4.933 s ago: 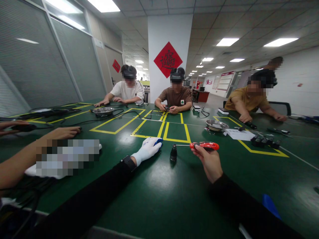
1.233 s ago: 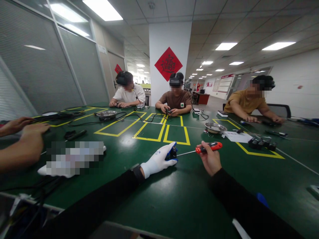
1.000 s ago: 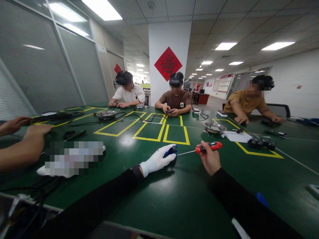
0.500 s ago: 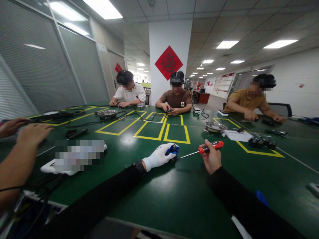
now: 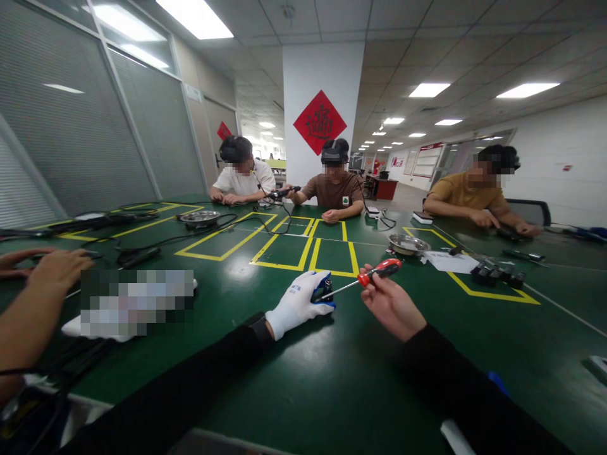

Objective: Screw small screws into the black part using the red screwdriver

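At the far left, a co-worker's hands (image 5: 61,272) rest over the green bench (image 5: 294,385), near a white object (image 5: 137,306) whose surface is blurred out. Just beyond that object lies a dark tool (image 5: 138,256), with black cables (image 5: 164,241) running off behind it, and farther back stands a metal bowl (image 5: 198,219). Behind the bowl, a person in a white shirt (image 5: 244,180) leans over the bench. Nearer the middle, the left grip (image 5: 296,303), in a white glove with blue showing at the fingers, is closed around a small dark piece (image 5: 328,285), thumb on the near side and fingers on the far side. This piece sits in front of the yellow tape rectangles (image 5: 334,273). A screwdriver (image 5: 364,279) slants down to it from the right; whether its tip touches the piece cannot be told. The bare right grip (image 5: 393,306) grasps the red and black handle between thumb and fingers. Across the bench, a person in a brown shirt (image 5: 334,189) holds out a dark device (image 5: 284,192). Farther right come a second bowl (image 5: 408,244), a sheet of white paper (image 5: 450,263), a cluster of black parts (image 5: 497,274) and a person in a mustard shirt (image 5: 467,193).
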`<action>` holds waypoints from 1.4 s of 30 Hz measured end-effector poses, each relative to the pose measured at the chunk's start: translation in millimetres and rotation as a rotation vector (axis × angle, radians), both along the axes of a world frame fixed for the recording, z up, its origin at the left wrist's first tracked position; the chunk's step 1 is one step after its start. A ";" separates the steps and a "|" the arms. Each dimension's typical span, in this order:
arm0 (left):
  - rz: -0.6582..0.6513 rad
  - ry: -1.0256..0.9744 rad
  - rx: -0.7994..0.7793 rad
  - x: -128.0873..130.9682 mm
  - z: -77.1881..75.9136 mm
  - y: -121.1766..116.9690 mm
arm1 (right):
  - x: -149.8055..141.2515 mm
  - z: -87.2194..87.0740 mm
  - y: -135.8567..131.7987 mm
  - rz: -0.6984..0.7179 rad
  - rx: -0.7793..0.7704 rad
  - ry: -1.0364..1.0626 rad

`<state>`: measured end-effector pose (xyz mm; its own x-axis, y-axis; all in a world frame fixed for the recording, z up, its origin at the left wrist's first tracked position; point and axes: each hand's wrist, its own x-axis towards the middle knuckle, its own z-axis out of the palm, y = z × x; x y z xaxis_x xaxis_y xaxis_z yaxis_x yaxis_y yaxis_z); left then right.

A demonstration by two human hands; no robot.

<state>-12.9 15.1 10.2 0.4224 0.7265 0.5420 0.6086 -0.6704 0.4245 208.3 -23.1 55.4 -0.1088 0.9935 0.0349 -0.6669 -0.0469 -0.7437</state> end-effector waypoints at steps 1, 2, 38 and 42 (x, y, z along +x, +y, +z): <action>-0.018 0.005 0.002 0.6 -0.2 0.3 | -1.7 -1.5 -1.1 -0.006 0.008 -0.016; -0.034 0.011 0.004 1.1 -0.1 0.3 | -3.3 -3.1 -2.1 -0.013 0.018 -0.031; 0.027 0.030 -0.083 3.9 6.0 -7.9 | -19.5 -10.4 -20.7 -0.271 0.656 -0.797; 0.059 0.054 -0.067 2.8 4.9 -6.8 | -18.4 -13.9 -19.1 -0.271 0.653 -0.774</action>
<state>-10.1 8.2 15.1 0.4051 0.7846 0.4693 0.6690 -0.6042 0.4328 189.9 -42.2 41.5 -0.1064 0.8010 0.5891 0.0735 0.5972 -0.7987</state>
